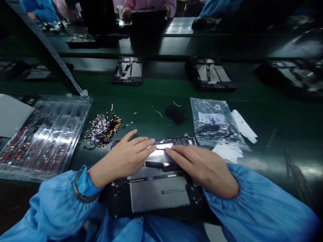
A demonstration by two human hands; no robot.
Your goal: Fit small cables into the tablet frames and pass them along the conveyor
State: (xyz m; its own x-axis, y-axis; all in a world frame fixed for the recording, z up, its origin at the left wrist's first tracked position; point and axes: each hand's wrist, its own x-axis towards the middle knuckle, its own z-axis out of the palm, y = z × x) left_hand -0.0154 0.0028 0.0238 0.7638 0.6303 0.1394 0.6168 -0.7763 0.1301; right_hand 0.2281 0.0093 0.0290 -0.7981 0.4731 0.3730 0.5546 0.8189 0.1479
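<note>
Head view showed one left hand (123, 158) and one right hand (202, 166), both open, fingers flat on one dark device (156, 191). Just beyond the left hand lay one heap of small connectors (103, 129); beyond the right hand, one plastic bag (214, 122) on the green surface (264, 114).

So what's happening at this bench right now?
A person in blue sleeves has both hands on an opened flat device lying on the green bench. The left hand and right hand press their fingertips onto a shiny panel near its far edge. To the left lie a clear tray of parts and a heap of small flex connectors; to the right, a plastic bag. More opened devices sit further back.
</note>
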